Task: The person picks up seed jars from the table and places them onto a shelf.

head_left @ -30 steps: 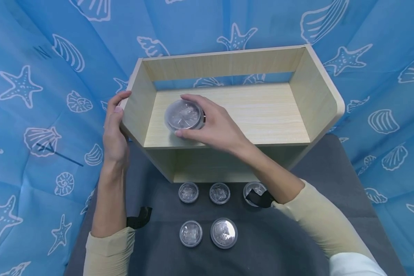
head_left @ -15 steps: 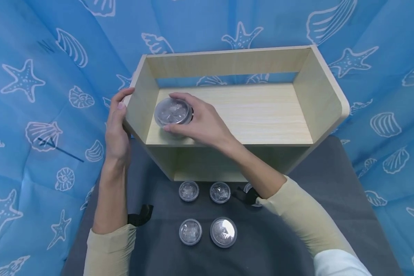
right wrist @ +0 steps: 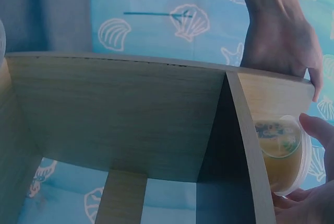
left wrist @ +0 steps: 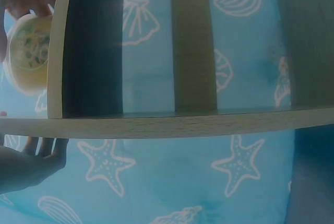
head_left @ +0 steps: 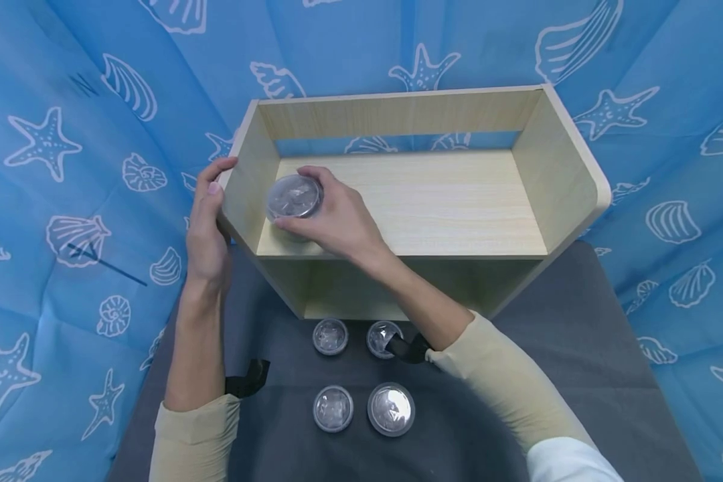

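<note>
My right hand [head_left: 345, 217] grips a round plastic tub [head_left: 295, 196] by its side, thumb and fingers around the lid's rim. It sits over the left end of the upper board of a pale wooden shelf [head_left: 446, 201], near the left side panel. Yellowish contents and a printed label show through the tub [right wrist: 282, 153] in the right wrist view. My left hand [head_left: 203, 231] holds the shelf's left side panel at its edge. In the left wrist view, the fingers of that hand [left wrist: 36, 161] lie along the panel's outer face.
Several smaller lidded tubs stand on the grey cloth before the shelf, among them a front-left tub [head_left: 333, 408] and a larger front-right tub [head_left: 391, 410]. One back tub [head_left: 381, 338] is partly covered by a black wrist strap. A blue shell-print curtain [head_left: 349, 40] hangs behind.
My right hand has carried the tub left along the upper board toward the left panel. Its forearm now hides the rightmost tub on the cloth. My left hand stays on the panel.
</note>
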{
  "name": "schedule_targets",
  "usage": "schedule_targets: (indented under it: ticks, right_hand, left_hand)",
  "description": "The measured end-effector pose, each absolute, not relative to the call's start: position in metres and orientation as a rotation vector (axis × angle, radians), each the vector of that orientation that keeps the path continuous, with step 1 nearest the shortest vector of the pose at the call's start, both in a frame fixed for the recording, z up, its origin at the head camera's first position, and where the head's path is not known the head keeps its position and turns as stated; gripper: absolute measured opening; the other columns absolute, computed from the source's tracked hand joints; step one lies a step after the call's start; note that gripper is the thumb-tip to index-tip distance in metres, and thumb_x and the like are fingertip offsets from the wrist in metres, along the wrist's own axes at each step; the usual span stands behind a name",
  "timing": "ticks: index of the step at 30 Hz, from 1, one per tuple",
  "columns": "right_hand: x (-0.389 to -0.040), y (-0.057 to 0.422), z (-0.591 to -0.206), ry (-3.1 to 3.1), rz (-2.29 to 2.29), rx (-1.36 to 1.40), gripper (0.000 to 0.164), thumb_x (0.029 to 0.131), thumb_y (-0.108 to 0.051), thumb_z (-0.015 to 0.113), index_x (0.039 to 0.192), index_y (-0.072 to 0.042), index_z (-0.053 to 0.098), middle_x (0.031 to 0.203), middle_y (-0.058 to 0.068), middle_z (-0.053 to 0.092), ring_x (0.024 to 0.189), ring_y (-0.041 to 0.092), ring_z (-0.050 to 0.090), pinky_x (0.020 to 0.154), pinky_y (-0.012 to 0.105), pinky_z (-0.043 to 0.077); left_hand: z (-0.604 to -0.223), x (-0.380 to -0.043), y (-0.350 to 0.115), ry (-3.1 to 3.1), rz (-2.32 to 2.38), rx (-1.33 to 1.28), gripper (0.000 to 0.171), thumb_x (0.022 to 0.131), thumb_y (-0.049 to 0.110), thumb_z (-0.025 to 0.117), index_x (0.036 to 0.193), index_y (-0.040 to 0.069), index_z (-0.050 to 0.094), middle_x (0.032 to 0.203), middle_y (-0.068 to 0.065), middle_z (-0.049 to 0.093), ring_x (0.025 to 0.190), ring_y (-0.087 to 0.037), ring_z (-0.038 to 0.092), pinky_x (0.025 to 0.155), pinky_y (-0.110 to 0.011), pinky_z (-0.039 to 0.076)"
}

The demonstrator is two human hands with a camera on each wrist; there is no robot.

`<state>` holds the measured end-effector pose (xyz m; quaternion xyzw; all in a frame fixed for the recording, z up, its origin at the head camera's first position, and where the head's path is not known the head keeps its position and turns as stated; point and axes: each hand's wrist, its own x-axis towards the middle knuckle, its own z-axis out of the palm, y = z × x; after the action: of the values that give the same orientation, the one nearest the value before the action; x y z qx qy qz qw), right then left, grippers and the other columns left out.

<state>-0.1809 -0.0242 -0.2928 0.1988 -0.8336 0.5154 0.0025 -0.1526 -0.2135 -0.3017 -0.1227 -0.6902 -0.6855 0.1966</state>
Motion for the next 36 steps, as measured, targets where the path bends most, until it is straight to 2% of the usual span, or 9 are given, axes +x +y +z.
schedule_targets:
  ticks: [12,21,29,36]
  right_hand:
    - [-0.18,-0.025,-0.298,-2.568,1.573,0.681,0.083,0.08,-0.038,0.083,0.148,-0.01,0.044,0.136,0.009,0.058,0.117,0.017,0.058,0.096,0.031,0.046]
    - [-0.177,-0.019,-0.294,-2.578,1.544,0.713,0.092,0.077,-0.044,0.084,0.151,-0.014,0.038,0.146,0.007,0.05,0.125,0.018,0.053,0.1,0.033,0.044]
    - [-0.174,-0.004,-0.294,-2.524,1.673,0.714,0.087,0.079,-0.036,0.085,0.151,-0.016,0.04,0.147,0.008,0.049,0.124,0.022,0.056,0.1,0.036,0.046]
    - [-0.166,0.016,-0.295,-2.455,1.761,0.697,0.082,0.078,-0.03,0.086,0.148,-0.019,0.044,0.143,0.004,0.052,0.124,0.024,0.056,0.101,0.037,0.046]
  left_hand:
    - [-0.302,-0.153,-0.212,-1.933,-1.927,-0.344,0.043,0.104,0.029,0.029,0.14,0.017,0.05,0.139,-0.009,0.039,0.123,-0.03,0.034,0.094,-0.045,0.025]
    - [-0.302,-0.153,-0.212,-1.925,-1.93,-0.343,0.043,0.104,0.03,0.029,0.14,0.016,0.049,0.138,-0.01,0.04,0.122,-0.03,0.035,0.094,-0.045,0.025]
    - [-0.302,-0.152,-0.213,-1.914,-1.927,-0.351,0.043,0.104,0.028,0.029,0.14,0.015,0.05,0.136,-0.01,0.041,0.122,-0.03,0.035,0.094,-0.044,0.025]
    - [-0.302,-0.152,-0.213,-1.913,-1.934,-0.351,0.043,0.104,0.028,0.029,0.14,0.015,0.05,0.136,-0.01,0.041,0.123,-0.029,0.034,0.095,-0.043,0.024]
